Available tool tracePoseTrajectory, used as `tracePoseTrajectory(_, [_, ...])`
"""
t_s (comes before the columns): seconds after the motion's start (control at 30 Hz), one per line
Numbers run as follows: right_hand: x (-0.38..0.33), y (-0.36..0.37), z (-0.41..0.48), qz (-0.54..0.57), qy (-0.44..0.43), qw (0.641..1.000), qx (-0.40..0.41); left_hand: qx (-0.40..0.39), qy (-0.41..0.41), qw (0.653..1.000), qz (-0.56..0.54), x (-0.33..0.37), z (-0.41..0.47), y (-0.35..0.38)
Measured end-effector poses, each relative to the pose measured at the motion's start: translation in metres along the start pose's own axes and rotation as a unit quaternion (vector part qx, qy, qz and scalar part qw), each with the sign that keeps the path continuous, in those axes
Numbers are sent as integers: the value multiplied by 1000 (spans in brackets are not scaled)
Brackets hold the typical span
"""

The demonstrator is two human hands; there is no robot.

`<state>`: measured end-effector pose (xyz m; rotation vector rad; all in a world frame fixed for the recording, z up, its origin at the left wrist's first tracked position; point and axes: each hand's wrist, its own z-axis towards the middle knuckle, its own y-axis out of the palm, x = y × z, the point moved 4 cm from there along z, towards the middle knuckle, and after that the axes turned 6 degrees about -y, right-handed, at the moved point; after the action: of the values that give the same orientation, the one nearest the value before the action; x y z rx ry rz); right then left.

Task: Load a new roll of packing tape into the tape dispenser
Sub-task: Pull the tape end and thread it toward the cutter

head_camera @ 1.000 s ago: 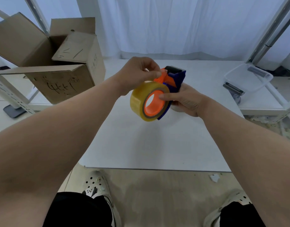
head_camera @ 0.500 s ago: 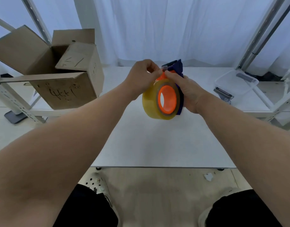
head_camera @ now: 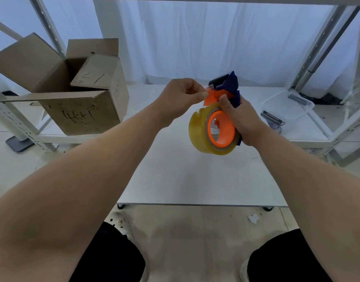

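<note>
A yellowish roll of packing tape [head_camera: 200,133] sits on the orange hub [head_camera: 223,133] of a blue and orange tape dispenser [head_camera: 232,86], held in the air above the white table [head_camera: 195,180]. My right hand [head_camera: 243,121] grips the dispenser's body from the right, thumb resting on the roll's top edge. My left hand [head_camera: 181,98] pinches the loose clear end of the tape against the orange flap near the dispenser's head. The dispenser's handle is hidden behind my right hand.
An open cardboard box [head_camera: 73,90] stands on a low shelf at the left. A clear plastic tub [head_camera: 287,106] and a dark metal piece [head_camera: 271,119] sit on the shelf at the right. Metal rack posts frame both sides. A paper scrap [head_camera: 253,218] lies on the floor.
Both hands lifted the dispenser and turned it so the roll's orange hub faces me. My left hand stays pinched at the tape end by the orange flap.
</note>
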<state>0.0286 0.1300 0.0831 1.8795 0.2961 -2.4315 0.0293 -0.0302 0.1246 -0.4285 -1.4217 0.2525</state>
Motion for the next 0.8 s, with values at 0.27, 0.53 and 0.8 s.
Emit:
tracePoseTrajectory(0.27, [3,5,-4,16,37,997,-66,9,6,1000,-3,5,3,-11])
tracePoseTrajectory(0.53, [15,14,-4,49,118,981,-149,8,-9,1000,1,4,5,-13])
tracePoseTrajectory(0.8, [15,12,0,-80,33,996,0,30,14,999,29,4,2,-6])
